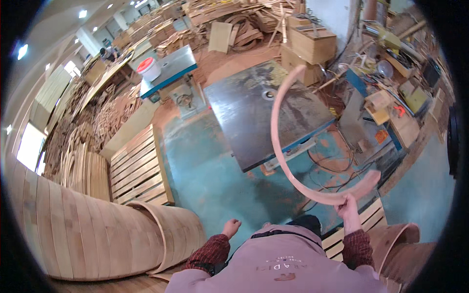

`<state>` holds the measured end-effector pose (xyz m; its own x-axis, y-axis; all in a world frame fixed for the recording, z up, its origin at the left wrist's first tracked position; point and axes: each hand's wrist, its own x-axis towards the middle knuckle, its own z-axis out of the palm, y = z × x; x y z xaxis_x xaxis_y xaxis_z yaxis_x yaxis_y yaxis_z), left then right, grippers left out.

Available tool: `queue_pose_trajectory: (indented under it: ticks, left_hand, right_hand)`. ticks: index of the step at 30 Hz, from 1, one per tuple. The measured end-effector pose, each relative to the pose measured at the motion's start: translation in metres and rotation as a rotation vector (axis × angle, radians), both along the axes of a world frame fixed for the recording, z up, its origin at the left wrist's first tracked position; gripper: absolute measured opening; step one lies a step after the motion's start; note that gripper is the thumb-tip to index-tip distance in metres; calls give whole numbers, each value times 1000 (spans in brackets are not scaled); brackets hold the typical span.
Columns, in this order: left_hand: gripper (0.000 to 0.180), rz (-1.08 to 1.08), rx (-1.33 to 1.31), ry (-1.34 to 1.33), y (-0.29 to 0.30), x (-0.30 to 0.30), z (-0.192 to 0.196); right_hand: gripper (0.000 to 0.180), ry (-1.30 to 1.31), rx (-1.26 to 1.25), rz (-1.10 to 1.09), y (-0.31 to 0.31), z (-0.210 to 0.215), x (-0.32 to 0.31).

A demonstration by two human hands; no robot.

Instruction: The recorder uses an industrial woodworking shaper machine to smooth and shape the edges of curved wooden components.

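A large curved wooden piece [278,146], pale and shaped like a half ring, is held up in front of me. My right hand [347,207] grips it near its lower right end, fingers wrapped around the edge. Its far end rises over the dark metal machine table [234,107], hiding part of that surface; whether the two touch I cannot tell. My left hand [231,228] hangs low over the floor, its fingers curled closed with nothing visible in them. Nearest to it is a stack of curved wooden pieces [181,227].
Slatted wooden pallets [139,168] lie left, with more curved wood [398,239] at lower right. A bench [405,127] cluttered with tools stands right. Cables [337,183] run across the floor. A white bucket [149,70] sits on another machine; a person [108,53] is far back.
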<state>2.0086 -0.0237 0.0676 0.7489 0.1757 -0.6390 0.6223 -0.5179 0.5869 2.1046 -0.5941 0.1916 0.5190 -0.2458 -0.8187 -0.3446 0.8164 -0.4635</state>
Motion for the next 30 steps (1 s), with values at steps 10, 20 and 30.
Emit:
queue_pose_trajectory:
  ticks: [10, 20, 30]
  left_hand:
    - [47, 548, -121, -12, 102, -58, 14]
    - [42, 359, -77, -401, 158, 194, 94]
    - [51, 58, 46, -780, 165, 472, 184]
  right_hand:
    - [25, -136, -178, 444, 143, 56, 224]
    - [32, 49, -327, 635, 178, 65, 327]
    - [71, -44, -802, 387, 260, 76, 308]
